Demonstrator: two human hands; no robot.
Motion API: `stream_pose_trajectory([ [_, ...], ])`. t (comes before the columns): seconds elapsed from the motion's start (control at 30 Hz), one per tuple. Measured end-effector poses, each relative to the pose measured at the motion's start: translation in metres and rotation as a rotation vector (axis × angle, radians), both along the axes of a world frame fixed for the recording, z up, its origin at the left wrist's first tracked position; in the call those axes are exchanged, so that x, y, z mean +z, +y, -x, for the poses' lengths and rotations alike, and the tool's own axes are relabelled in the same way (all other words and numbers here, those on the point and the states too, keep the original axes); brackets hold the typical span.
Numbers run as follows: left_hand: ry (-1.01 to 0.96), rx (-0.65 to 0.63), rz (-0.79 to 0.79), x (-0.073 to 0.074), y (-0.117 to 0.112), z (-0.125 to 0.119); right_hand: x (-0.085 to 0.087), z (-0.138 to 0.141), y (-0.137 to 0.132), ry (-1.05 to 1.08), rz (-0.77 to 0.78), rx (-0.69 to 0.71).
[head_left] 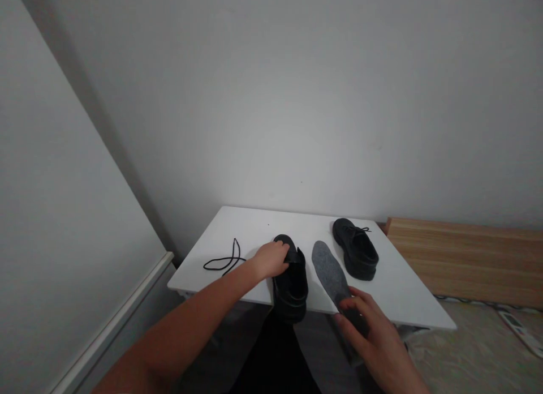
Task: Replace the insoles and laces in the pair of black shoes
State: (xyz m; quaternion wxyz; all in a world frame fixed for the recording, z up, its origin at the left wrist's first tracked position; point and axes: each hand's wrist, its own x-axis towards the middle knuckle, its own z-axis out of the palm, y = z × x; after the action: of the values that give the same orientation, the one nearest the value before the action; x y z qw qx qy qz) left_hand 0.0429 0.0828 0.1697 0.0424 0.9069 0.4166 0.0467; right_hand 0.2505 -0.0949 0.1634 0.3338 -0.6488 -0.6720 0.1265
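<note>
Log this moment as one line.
left hand: on nearer shoe | right hand: holding grey insole | white table: loose lace, laced shoe

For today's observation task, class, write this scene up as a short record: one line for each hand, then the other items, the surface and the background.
Left hand: on the upper of a black, low-cut shoe, toe towards the wall
Right hand: holding one end of a long grey insole
Left side: thin black cord, lying in loops
Right side: second black shoe, with a lace
Surface: white, flat tabletop
Background: plain pale wall; brown wood-grain board at right
</note>
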Motion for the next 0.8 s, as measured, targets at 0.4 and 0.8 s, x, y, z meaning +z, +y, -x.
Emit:
stream_pose_trajectory([
  [0.4,-0.106,0.02,-0.008,0.005,0.004,0.005,0.098,0.012,0.027,-0.252,0.308,0.399],
  [0.8,-0.097,0.052,-0.038,-0.001,0.005,0.002,0.113,0.06,0.067,-0.712,0.486,0.394],
])
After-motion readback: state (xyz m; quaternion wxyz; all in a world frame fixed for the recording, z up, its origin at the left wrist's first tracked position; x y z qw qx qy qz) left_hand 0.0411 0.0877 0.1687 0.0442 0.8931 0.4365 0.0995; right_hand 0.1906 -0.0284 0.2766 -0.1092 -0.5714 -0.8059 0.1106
